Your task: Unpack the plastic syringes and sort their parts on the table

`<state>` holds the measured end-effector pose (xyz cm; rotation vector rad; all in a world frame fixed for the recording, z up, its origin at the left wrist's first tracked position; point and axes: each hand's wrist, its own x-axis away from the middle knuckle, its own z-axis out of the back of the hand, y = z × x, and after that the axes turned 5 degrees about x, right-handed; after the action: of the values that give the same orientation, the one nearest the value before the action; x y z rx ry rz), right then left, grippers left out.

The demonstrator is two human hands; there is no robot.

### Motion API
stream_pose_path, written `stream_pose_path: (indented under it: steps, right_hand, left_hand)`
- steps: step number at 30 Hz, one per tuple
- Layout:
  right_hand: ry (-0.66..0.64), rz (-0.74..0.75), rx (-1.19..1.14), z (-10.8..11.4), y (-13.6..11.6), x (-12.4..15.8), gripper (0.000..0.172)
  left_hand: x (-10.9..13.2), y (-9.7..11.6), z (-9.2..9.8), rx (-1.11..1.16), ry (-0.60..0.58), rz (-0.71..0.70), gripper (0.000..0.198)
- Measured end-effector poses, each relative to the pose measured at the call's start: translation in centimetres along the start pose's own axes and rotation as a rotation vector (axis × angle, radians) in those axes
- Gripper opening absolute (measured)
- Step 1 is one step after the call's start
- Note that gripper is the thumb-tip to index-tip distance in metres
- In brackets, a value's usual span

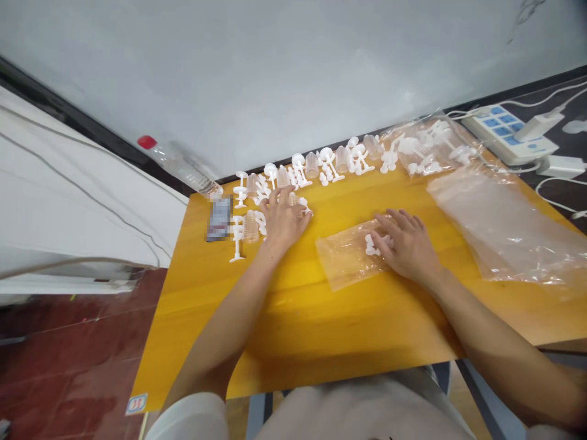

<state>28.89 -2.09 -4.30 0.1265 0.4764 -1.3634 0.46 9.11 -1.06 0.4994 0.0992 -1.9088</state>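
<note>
My left hand [284,221] is spread palm down over white plastic parts [302,208] at the left of the yellow table, its fingers apart. What lies under the palm is hidden. Beside it are a clear ribbed cup [251,227] and a white plunger-like piece [236,241]. My right hand [410,247] rests with spread fingers on a small clear plastic bag [342,250]. Next to its thumb, small white knobbed pieces [372,244] show; whether they lie inside the bag I cannot tell.
Along the table's [321,342] back edge stands a row of white stemmed pieces [300,170] and clear cups [312,165]. A filled clear bag [435,150], a large flat bag [509,226] and a power strip [509,134] are right. A phone [219,219] and bottle [183,168] are left.
</note>
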Motion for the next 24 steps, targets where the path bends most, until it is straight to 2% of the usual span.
stream_pose_path:
  steps: [4,7,9,12,14,16,18,22,24]
  right_hand:
    - [0.049,-0.126,-0.034,0.1,2.2,-0.3,0.047]
    - [0.040,-0.174,-0.032,0.0,3.0,-0.2,0.047]
    - [0.019,-0.158,-0.036,-0.1,3.1,-0.1,0.045]
    - [0.003,-0.115,-0.048,-0.4,3.1,-0.1,0.042]
    - [0.012,-0.113,-0.073,-0.8,3.1,-0.1,0.042]
    - [0.026,-0.123,-0.106,-1.1,3.2,-0.2,0.043]
    - [0.035,-0.142,-0.125,-1.3,3.2,-0.2,0.043]
    - [0.036,-0.178,-0.116,-1.4,3.1,-0.1,0.045]
    - [0.036,-0.180,-0.113,-1.4,3.0,-0.1,0.045]
  left_hand:
    - [1.7,-0.1,1.3,0.035,0.065,0.004,0.016]
    - [4.3,0.6,2.7,0.243,0.083,0.038,0.020]
    - [6.5,1.4,3.2,0.460,-0.065,0.106,0.022]
    - [9.5,2.7,2.8,0.698,-0.418,0.226,0.023]
    - [10.5,3.5,2.1,0.767,-0.528,0.256,0.022]
    - [10.6,4.2,1.4,0.785,-0.500,0.251,0.022]
    - [10.3,5.0,1.0,0.746,-0.400,0.229,0.024]
    - [9.9,6.3,1.4,0.545,-0.219,0.197,0.063]
    - [10.2,6.5,1.7,0.459,-0.203,0.178,0.063]
